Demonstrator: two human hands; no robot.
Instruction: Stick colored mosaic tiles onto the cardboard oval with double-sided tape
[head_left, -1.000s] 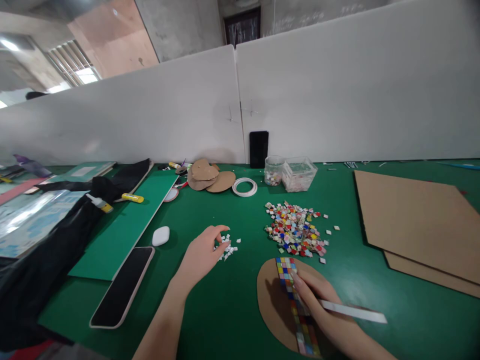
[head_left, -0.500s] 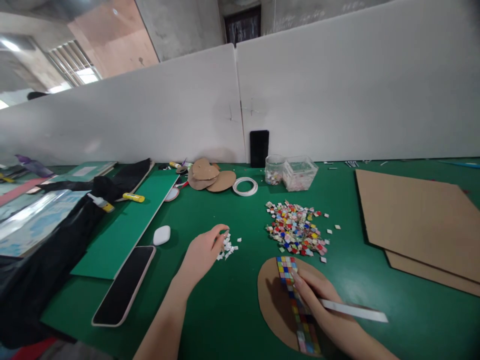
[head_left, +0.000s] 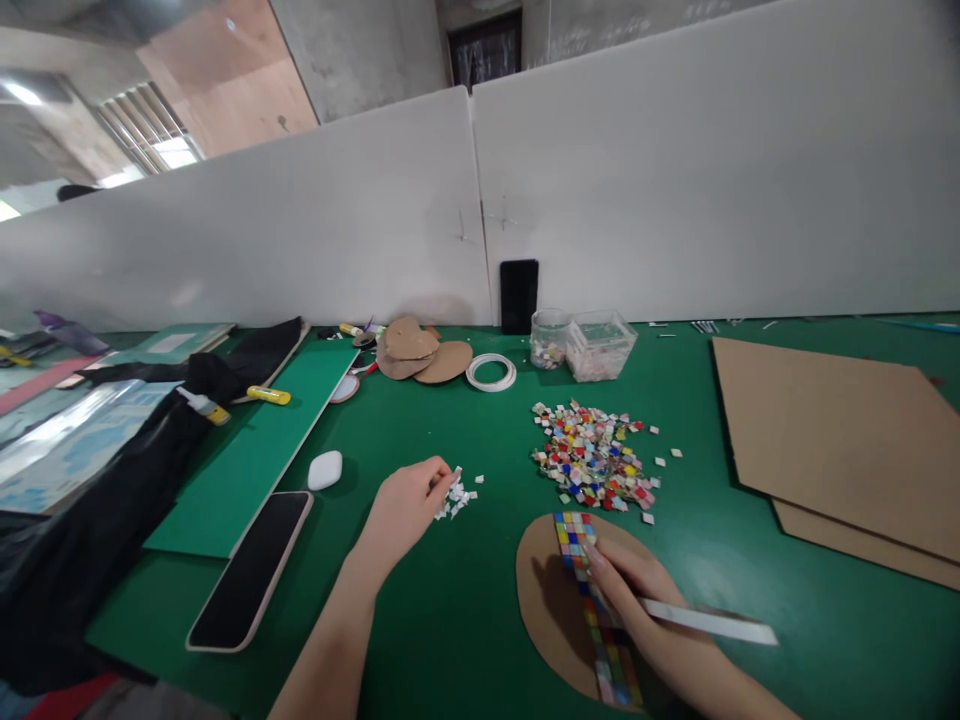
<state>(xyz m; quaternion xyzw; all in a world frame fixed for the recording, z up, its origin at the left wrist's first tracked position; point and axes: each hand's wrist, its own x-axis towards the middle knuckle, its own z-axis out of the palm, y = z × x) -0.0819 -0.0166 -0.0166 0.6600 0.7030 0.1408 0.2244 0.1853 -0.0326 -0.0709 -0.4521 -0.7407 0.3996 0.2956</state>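
My left hand is closed in a pinch at the pile of small white pieces, and one white piece shows at the fingertips. My right hand grips a flat white strip whose long end sticks out to the right. The hand's fingertips rest by a band of coloured mosaic tiles, set in rows across a round cardboard disc. The palm and wrist hide part of the disc and band. Beyond the disc lies a heap of loose mosaic tiles.
Clear containers stand behind the heap, beside an upright black phone. A white tape ring and cardboard discs lie left of them. Cardboard sheets cover the right. Another phone and a white case lie left.
My left hand has dipped slightly, and its thumb and fingers have closed together at the white pieces. My right hand looks unmoved on the tile band.
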